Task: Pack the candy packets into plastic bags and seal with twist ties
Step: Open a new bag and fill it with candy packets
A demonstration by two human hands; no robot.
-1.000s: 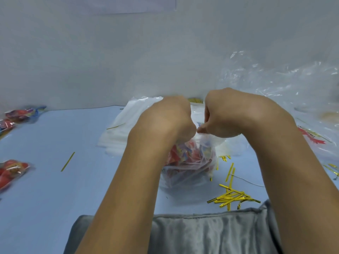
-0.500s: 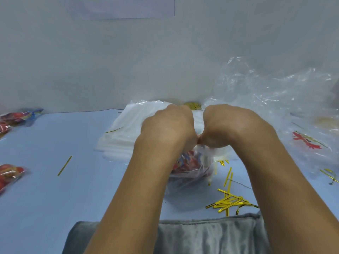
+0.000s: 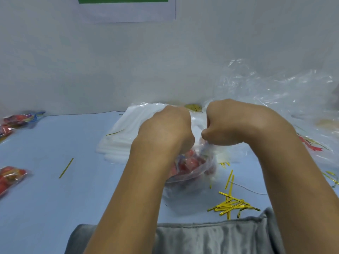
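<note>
- The light blue table [image 3: 55,202] fills the lower part of the view, and a pale wall [image 3: 110,70] rises behind it with a sheet of paper [image 3: 128,10] bearing a green band at the top.
- A big crumpled heap of clear plastic [image 3: 286,92] rises to the right of the candy bag and behind it, reaching up the wall.
- A grey cloth [image 3: 211,237] lies over the table's near edge, in front of the candy bag.
- A stack of flat white plastic bags [image 3: 126,136] lies just left of and behind the candy bag, partly hidden by the left forearm.
- The candy bag [image 3: 190,167], clear plastic with red candy packets inside, sits at mid-table under both hands.
- The left hand [image 3: 165,131] is curled into a fist over the bag's top; its fingers face away, so what they pinch cannot be told.
- The right hand [image 3: 227,125] is curled too, fingers pinching the gathered bag neck.
- Packed bags of red candy [image 3: 11,176] lie far left of the candy bag, more [image 3: 20,119] by the wall.
- A pile of gold twist ties [image 3: 233,205] lies right of and in front of the candy bag.
- One loose twist tie [image 3: 66,168] lies well left of it.
</note>
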